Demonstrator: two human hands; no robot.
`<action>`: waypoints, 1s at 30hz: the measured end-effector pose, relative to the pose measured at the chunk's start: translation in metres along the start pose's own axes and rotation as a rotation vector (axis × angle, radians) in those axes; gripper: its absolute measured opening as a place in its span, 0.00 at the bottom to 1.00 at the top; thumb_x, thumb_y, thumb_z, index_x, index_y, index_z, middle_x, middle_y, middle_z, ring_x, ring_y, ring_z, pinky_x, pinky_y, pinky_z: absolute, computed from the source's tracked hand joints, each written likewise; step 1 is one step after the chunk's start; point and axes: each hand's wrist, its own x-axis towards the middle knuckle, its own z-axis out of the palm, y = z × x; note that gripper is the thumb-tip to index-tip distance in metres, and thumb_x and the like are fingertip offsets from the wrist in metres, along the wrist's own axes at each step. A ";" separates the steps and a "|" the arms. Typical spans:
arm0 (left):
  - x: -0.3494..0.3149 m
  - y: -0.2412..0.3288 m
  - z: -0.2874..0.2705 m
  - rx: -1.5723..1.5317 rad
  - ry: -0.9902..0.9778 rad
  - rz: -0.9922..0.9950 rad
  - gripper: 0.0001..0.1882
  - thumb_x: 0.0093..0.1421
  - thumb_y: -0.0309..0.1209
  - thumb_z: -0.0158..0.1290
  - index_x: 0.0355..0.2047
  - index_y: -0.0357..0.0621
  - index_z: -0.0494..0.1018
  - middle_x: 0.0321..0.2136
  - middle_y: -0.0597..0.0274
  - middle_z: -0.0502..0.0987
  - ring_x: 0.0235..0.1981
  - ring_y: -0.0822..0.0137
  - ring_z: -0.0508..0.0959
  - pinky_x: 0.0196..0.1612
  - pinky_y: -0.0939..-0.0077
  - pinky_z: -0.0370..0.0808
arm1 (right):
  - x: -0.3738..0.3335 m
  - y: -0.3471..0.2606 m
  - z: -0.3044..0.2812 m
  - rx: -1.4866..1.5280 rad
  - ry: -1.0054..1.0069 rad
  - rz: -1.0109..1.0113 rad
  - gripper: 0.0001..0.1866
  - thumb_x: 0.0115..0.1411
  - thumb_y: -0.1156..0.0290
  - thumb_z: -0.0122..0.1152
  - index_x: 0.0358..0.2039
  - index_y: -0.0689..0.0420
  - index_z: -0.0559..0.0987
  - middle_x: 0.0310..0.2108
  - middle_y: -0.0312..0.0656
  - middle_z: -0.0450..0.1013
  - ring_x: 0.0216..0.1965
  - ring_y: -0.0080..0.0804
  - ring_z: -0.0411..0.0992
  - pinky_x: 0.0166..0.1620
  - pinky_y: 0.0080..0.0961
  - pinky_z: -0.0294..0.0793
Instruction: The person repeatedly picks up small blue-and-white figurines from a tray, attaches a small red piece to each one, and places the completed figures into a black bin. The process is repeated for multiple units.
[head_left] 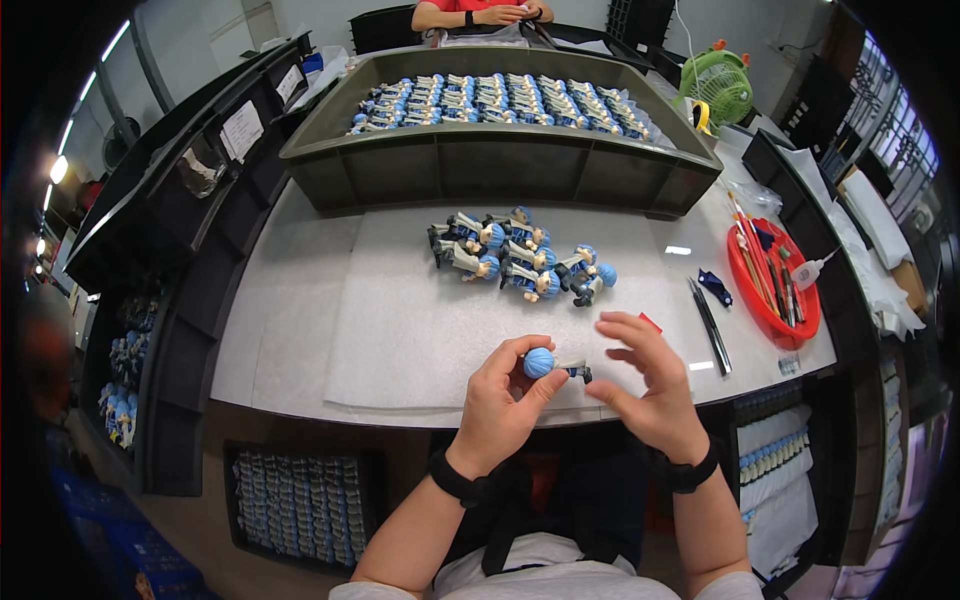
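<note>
A small blue-haired figurine (539,363) lies sideways in my left hand (500,400), its head pinched between thumb and fingers and its dark shoes pointing right. Just right of the shoes, my right hand (650,385) is spread with thumb and fingers apart, holding nothing. Beyond my hands, a loose cluster of similar figurines (528,257) lies on the white sheet (400,330). They have blue hair, blue clothing, pale legs and dark shoes.
A large grey-green bin (500,170) with rows of figurines stands at the back. Right are tweezers (711,325), a dark blue piece (715,288) and a red basket (740,275) of brushes and tools. A green fan (716,82) and a co-worker's hands (505,14) are farther off.
</note>
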 end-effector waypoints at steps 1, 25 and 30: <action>0.000 0.000 0.001 -0.060 0.011 -0.016 0.19 0.58 0.28 0.58 0.48 0.36 0.69 0.32 0.66 0.74 0.29 0.78 0.71 0.31 0.85 0.70 | 0.001 -0.001 0.003 0.028 -0.099 -0.020 0.27 0.48 0.79 0.69 0.50 0.60 0.73 0.53 0.45 0.67 0.53 0.33 0.68 0.50 0.27 0.72; 0.000 0.016 0.004 0.088 0.066 -0.041 0.21 0.68 0.38 0.43 0.56 0.40 0.67 0.25 0.71 0.70 0.25 0.81 0.66 0.29 0.86 0.65 | -0.009 0.033 0.031 0.544 0.008 0.184 0.22 0.57 0.82 0.58 0.53 0.63 0.68 0.45 0.45 0.71 0.46 0.26 0.71 0.48 0.21 0.74; -0.001 0.012 0.003 0.072 0.051 -0.037 0.20 0.67 0.35 0.46 0.55 0.39 0.67 0.34 0.66 0.75 0.30 0.81 0.69 0.33 0.87 0.67 | -0.009 0.039 0.034 0.514 0.022 0.120 0.25 0.53 0.85 0.62 0.52 0.63 0.69 0.47 0.44 0.70 0.49 0.29 0.70 0.51 0.25 0.73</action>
